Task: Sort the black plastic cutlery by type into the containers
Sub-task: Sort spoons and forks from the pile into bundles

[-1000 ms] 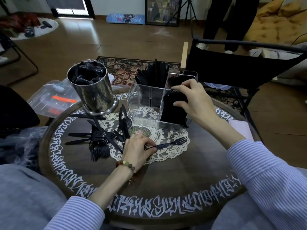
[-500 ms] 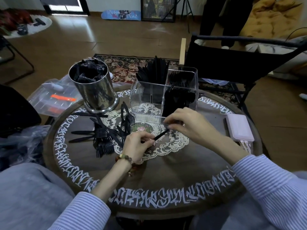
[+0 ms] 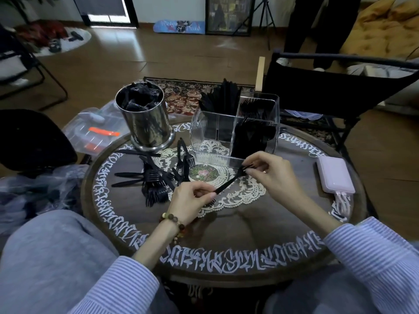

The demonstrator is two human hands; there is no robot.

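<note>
Black fork spans both hands | left hand pinches handle | right hand pinches tines

One head-worn wide view, forward and down, close over the round table.

Both hands, left and right, pinch one black fork.

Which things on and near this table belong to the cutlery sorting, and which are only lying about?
For the job:
- black fork, held by left hand and right hand
- loose cutlery pile
- clear divided container
- steel canister

Lying about:
- pink power bank
- lace doily
- plastic box beside the table
</note>
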